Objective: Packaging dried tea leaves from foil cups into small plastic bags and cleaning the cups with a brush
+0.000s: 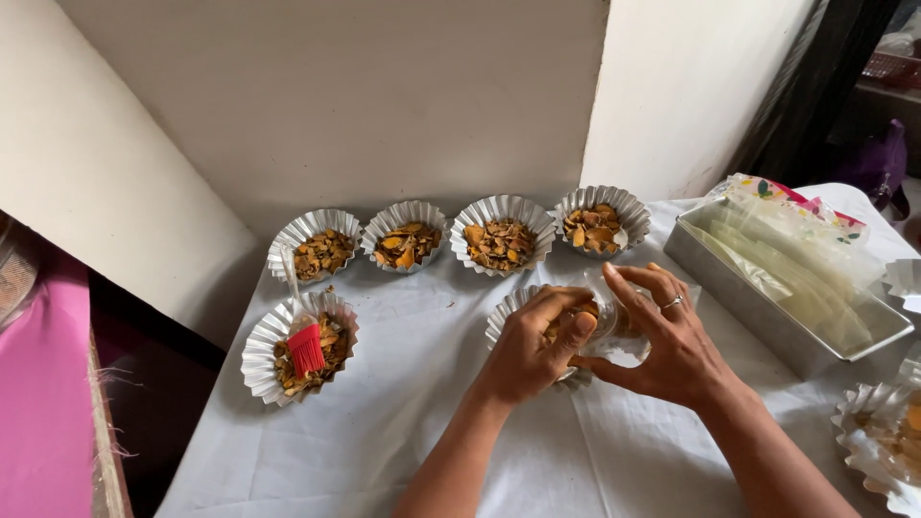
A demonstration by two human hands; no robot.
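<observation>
Fluted foil cups point(502, 213): silver, ridged walls. Dried chips point(500, 244) inside: orange, yellow, brown mixed. Pastry brush point(306, 349): red bristles, clear handle. Tablecloth point(403, 422): white. Loaf tin point(758, 307): grey metal. Bag stack point(801, 251): clear, edge printed with multicoloured flowers. Ring point(673, 301): silver.

Shiny fluted metal moulds point(503, 231), matt white cloth point(413, 412), seemingly glossy clear plastic bags point(796, 259).

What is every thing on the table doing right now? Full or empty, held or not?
Four fluted foil cups in the back row: filled with orange-brown pieces, untouched.
Front-left foil cup: filled, red brush lying in it.
Middle foil cup: under both hands, partly hidden.
Left hand: pinching pieces.
Right hand: holding a clear bag open.
Metal tray: holds clear bags.
</observation>
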